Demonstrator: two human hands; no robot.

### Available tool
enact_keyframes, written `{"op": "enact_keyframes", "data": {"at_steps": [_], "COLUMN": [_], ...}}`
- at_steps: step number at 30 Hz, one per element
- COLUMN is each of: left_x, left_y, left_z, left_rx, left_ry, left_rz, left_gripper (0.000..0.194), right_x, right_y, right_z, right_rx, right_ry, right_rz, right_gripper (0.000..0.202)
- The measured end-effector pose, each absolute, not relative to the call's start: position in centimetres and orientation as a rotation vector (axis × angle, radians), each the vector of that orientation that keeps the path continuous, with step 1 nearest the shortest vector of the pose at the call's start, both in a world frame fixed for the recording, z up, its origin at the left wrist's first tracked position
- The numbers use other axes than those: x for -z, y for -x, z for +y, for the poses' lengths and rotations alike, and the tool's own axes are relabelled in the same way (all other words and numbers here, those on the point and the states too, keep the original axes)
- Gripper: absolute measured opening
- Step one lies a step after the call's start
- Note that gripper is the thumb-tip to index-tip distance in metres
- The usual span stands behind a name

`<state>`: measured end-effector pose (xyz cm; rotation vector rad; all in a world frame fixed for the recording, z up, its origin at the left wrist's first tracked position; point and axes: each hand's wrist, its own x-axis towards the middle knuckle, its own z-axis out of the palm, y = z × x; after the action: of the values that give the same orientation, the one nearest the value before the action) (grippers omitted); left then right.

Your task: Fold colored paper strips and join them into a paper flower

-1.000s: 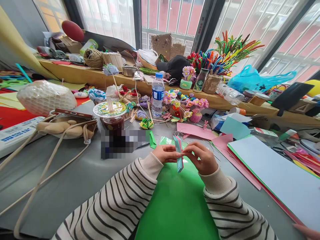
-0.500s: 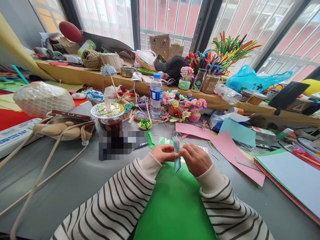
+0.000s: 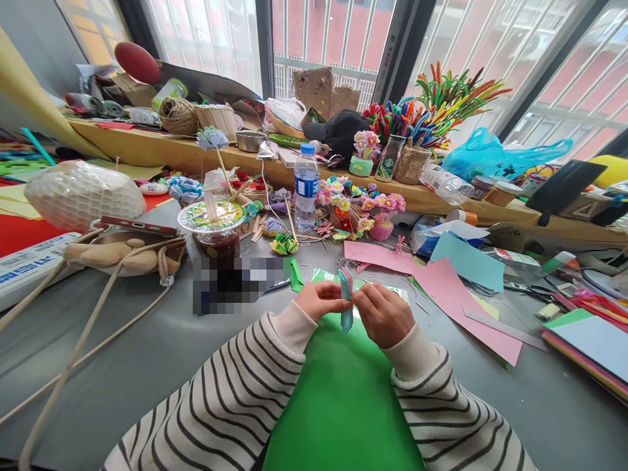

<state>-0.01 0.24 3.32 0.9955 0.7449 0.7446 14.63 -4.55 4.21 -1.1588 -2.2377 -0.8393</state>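
A small stack of folded paper (image 3: 346,294), light blue outside with pink layers inside, stands upright between my two hands. My left hand (image 3: 321,301) pinches it from the left, thumb and fingers closed on its side. From the right, my right hand (image 3: 383,314) has its fingers curled together and pinched at the middle of the stack's edge. Whether a thin strand is also between those fingertips, I cannot make out. Below both hands spreads a shiny green sheet (image 3: 348,405), partly covered by my striped sleeves.
Pink paper (image 3: 471,314) and a light blue sheet (image 3: 468,260) lie to the right, by a paper stack (image 3: 596,343). A lidded drink cup (image 3: 216,229), a water bottle (image 3: 307,190) and paper flowers (image 3: 363,203) stand ahead. Left is a bag (image 3: 127,255).
At the right, the paper stack has shifted away rightward, uncovering more of the table and a grey strip. My hands have barely moved; the folded paper is turned slightly, showing more of its layers.
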Motion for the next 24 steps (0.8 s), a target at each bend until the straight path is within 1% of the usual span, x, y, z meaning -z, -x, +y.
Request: {"op": "enact_keyframes", "data": {"at_steps": [4, 8, 14, 16, 18, 21, 24], "left_x": [-3.4, -3.0, -2.5, -2.5, -2.6, -2.7, -2.7], "left_y": [-0.3, -0.5, -0.3, -0.2, -0.2, -0.3, -0.4], "left_z": [0.0, -0.3, -0.5, -0.5, -0.5, -0.4, -0.3], "left_rx": [-0.895, -1.029, -1.214, -1.344, -1.438, -1.452, -1.567], "left_ry": [-1.072, -1.175, -1.642, -1.897, -2.114, -2.335, -2.534], "left_rz": [0.72, 0.691, 0.759, 0.827, 0.865, 0.805, 0.692], "left_gripper": [0.031, 0.023, 0.011, 0.007, 0.01, 0.017, 0.018], "right_x": [-4.0, -3.7, -3.6, -3.5, -3.3, -2.9, -2.6], "right_y": [-14.4, -14.0, -13.3, -13.1, -12.9, -12.8, -12.6], "right_z": [-4.6, -4.6, -4.3, -4.1, -3.8, -3.5, -3.3], "right_rx": [0.846, 0.622, -0.039, -0.229, -0.402, -0.737, -1.096], "right_ry": [1.19, 1.28, 1.355, 1.351, 1.35, 1.311, 1.263], "right_rz": [-2.165, -2.051, -1.819, -1.704, -1.592, -1.403, -1.14], "right_gripper": [0.018, 0.018, 0.022, 0.022, 0.021, 0.022, 0.024]}}
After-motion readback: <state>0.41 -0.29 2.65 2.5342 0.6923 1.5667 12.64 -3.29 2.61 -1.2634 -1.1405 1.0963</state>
